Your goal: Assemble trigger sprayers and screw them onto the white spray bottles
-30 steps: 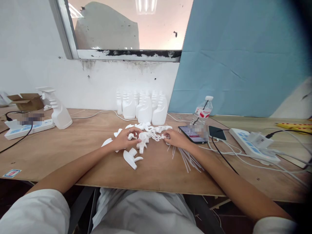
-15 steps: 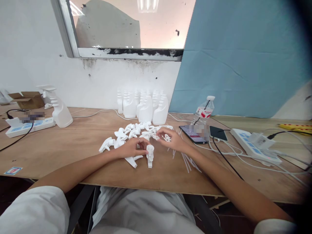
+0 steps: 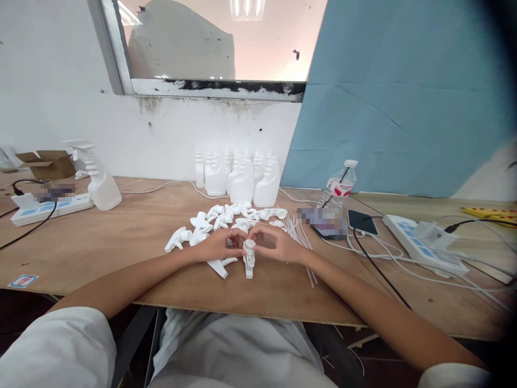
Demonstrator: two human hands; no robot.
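My left hand [image 3: 220, 243] pinches a white trigger spray head [image 3: 249, 264] at its round collar. The head is held upside down, with the collar facing up. From the other side my right hand [image 3: 277, 243] comes in with thumb and fingers closed at a small white part [image 3: 249, 244] on top of the collar. Its exact kind is too small to make out. Behind my hands lies a heap of loose white trigger spray heads [image 3: 220, 215]. One more spray head [image 3: 220, 268] rests below my left hand.
White spray bottles [image 3: 242, 180] stand by the wall. Thin white tubes [image 3: 301, 234] lie beyond my right wrist. A phone [image 3: 329, 229], a water bottle [image 3: 340, 183] and a power strip [image 3: 424, 245] with cables are at right. An assembled spray bottle [image 3: 100, 183] stands at left.
My right hand has moved left and toward me, from beside the heap to the spray head's collar. A small white part now sits at the collar. My left hand stays in place.
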